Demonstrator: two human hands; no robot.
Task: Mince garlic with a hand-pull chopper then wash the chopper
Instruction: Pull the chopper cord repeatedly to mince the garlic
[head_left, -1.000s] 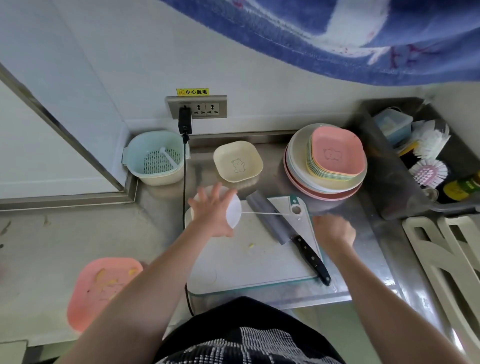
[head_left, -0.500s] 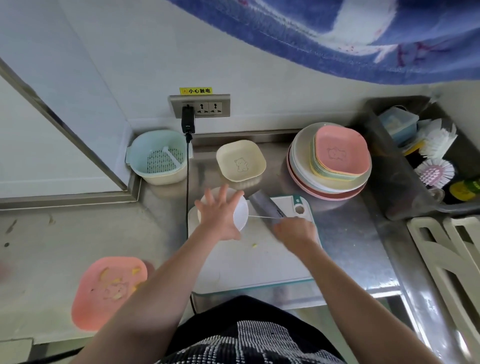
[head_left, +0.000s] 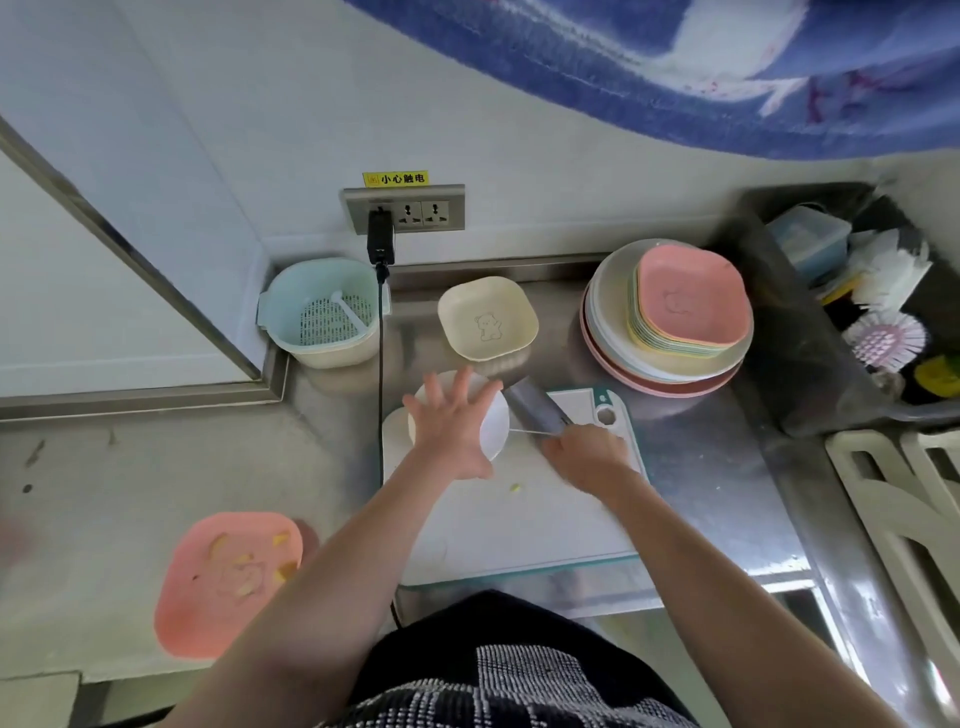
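Still mincing: left hand (head_left: 453, 426) flat, fingers spread, on round white plastic chopper (head_left: 493, 423); right hand (head_left: 587, 454) fingers grip its pull cord (head_left: 524, 431); washing remains.

The counter (head_left: 691, 467) is brushed metal with a dull sheen; the chopper (head_left: 493, 423) lid is smooth white plastic. The cutting board (head_left: 519, 525) looks matt plastic, the knife blade (head_left: 532, 410) grey metal (bowls (head_left: 488, 318) glossy-smooth plastic too).
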